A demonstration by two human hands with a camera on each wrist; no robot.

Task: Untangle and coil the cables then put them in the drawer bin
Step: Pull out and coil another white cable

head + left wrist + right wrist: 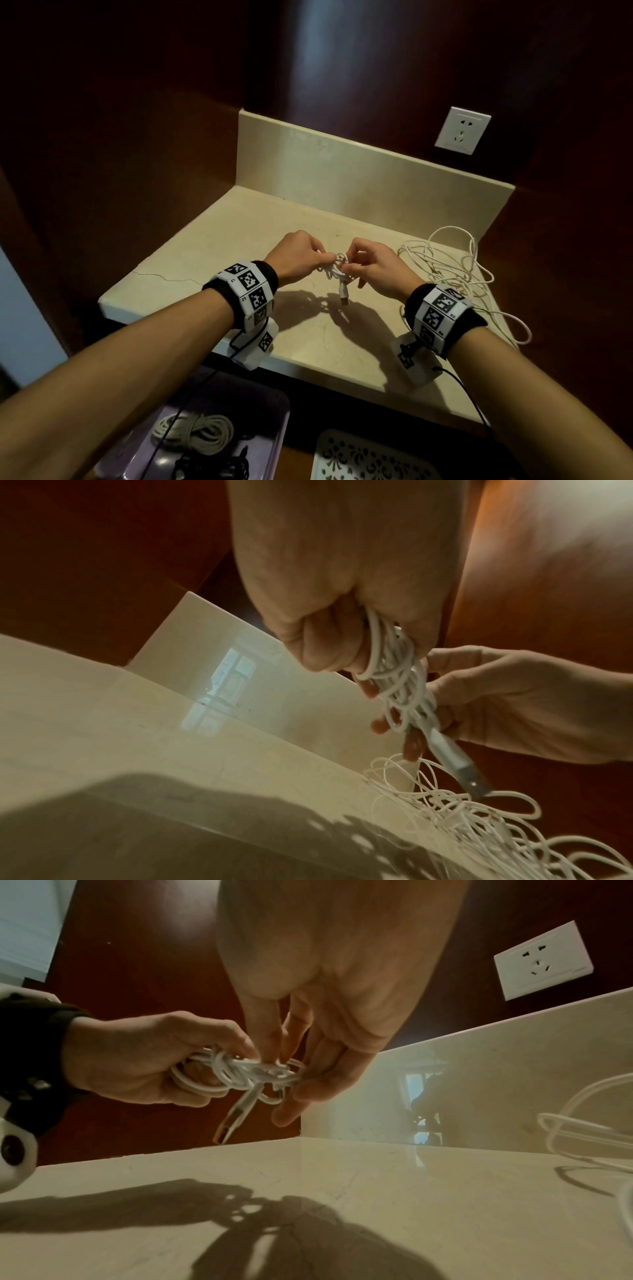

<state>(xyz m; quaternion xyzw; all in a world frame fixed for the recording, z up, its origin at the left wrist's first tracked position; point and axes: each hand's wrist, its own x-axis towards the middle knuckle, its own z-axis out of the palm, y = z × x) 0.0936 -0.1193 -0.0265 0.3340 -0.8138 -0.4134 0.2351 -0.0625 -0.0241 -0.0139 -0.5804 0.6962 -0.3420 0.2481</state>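
Gripping one white cable bundle [334, 269] above mid-counter [239, 236], left hand [296, 258] fisted, right hand [376, 267] pinching.

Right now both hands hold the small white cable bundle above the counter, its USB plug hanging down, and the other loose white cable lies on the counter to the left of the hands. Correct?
Not quite. The loose cable lies to the right of the hands, as the head view shows. The rest holds: left hand and right hand hold the bundle above the counter, plug hanging down.
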